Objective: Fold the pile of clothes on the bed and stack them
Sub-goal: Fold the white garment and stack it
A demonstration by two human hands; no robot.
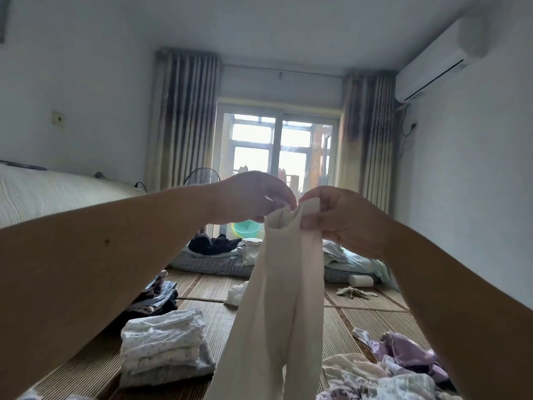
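Both hands are up and side by side, nearly touching. The left hand (253, 197) pinches the top edge of a long cream-white cloth garment (277, 298) between thumb and fingertips. The right hand (337, 217), just beside it, has its fingers curled round that same edge. From the two hands the garment hangs straight down in two long panels, and it runs out of the bottom of the view between the forearms.

Below the left forearm, a neat stack of folded pale floral clothes (164, 347) sits on the woven straw mat (360, 321). Just beyond it is a second folded stack of dark blue and brown clothes (158, 295). Below the right forearm lies a loose heap of unfolded lilac and white clothes (403, 368).

Beyond the hands, a grey checked mattress (210, 264) carries a crumpled black garment (210, 243). A green plastic basin (246, 229) peeks out just under the left hand. Far behind both hands there is a bright glass door (277, 145) between striped brown curtains (184, 119). High above the right hand, a white air conditioner (432, 67) hangs on the wall.
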